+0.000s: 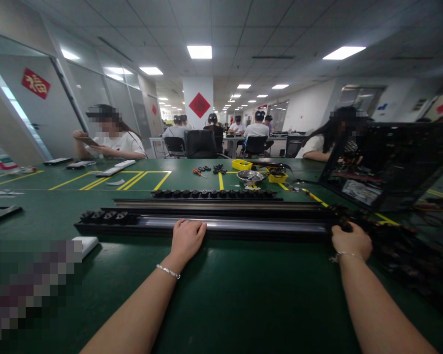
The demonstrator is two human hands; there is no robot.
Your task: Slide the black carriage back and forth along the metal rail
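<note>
A long black channel-shaped rail (236, 233) with a shiny inner face lies across the green table in front of me. Several small black round parts (105, 216) sit in a row at its left end. My left hand (187, 240) is closed over the rail's near edge, left of its middle. At the right end, my right hand (351, 241) is closed around a small black part (347, 227), whose shape is mostly hidden by the fingers. Parallel behind the rail lie another rail (221, 205) and a strip with a row of black parts (214, 194).
A dark heap of black parts (409, 255) lies at my right, near an open black computer case (391, 162). Farther back are a metal bowl (249, 177), yellow bins (241, 164) and an orange-handled screwdriver (198, 172). Two people sit across the table (258, 305).
</note>
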